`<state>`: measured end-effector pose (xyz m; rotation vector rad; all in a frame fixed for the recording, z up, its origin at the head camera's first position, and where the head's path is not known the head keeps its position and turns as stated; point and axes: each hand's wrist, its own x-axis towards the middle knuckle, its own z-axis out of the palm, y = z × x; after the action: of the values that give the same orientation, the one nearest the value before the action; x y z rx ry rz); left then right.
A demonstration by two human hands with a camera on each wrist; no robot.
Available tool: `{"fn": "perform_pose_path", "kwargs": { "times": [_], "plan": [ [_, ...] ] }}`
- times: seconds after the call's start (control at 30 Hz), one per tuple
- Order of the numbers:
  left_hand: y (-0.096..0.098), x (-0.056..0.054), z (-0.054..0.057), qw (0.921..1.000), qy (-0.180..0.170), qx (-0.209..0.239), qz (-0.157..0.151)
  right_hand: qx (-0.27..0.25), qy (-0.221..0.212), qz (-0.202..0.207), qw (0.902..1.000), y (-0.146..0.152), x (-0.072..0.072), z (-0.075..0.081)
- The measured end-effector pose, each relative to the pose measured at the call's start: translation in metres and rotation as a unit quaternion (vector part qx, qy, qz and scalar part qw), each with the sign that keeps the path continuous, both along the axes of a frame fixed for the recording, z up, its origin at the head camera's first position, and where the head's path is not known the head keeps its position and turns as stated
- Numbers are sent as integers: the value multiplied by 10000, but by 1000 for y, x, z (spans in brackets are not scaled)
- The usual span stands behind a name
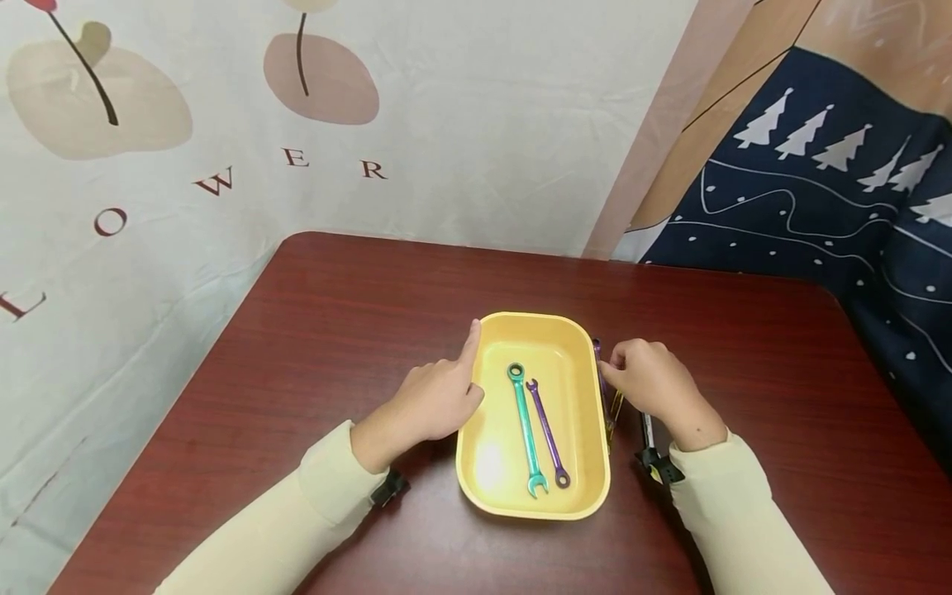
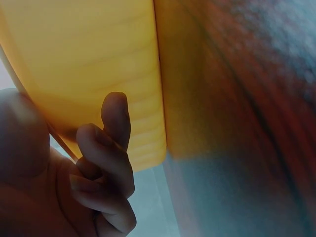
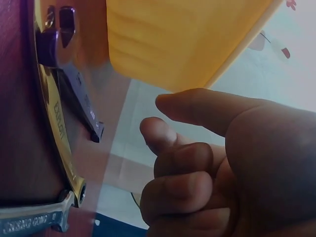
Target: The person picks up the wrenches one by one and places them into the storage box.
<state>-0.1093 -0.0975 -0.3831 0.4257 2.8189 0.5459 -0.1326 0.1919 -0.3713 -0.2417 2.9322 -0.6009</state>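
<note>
A yellow plastic tub [image 1: 491, 496] stands on the table. Inside it lie a teal ratchet wrench [image 1: 525, 430] and a smaller purple wrench [image 1: 547, 434], side by side. My left hand [image 1: 435, 398] holds the tub's left wall, thumb over the rim and index finger stretched along it; the other fingers bend against the outside. Just beyond the right rim, my right hand [image 1: 658, 384] hovers with nothing between thumb and index finger. Below it, outside the tub, lie another purple wrench [image 3: 79, 91], a gold wrench [image 3: 57, 116] and a silver wrench [image 3: 34, 218].
The dark red wooden table [image 1: 357, 330] extends around the tub on all sides. Behind it hangs a pale printed cloth [image 1: 483, 124], with a navy cloth [image 1: 803, 190] patterned with trees at the right.
</note>
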Motion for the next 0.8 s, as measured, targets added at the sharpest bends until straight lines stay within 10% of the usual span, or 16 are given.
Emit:
{"fn": "perform_pose_path", "kwargs": {
  "times": [0.8],
  "plan": [
    [0, -1, 0, 10000, -44, 41, 1, 215, -88, 175, 9996, -1, -2, -10]
  ]
}}
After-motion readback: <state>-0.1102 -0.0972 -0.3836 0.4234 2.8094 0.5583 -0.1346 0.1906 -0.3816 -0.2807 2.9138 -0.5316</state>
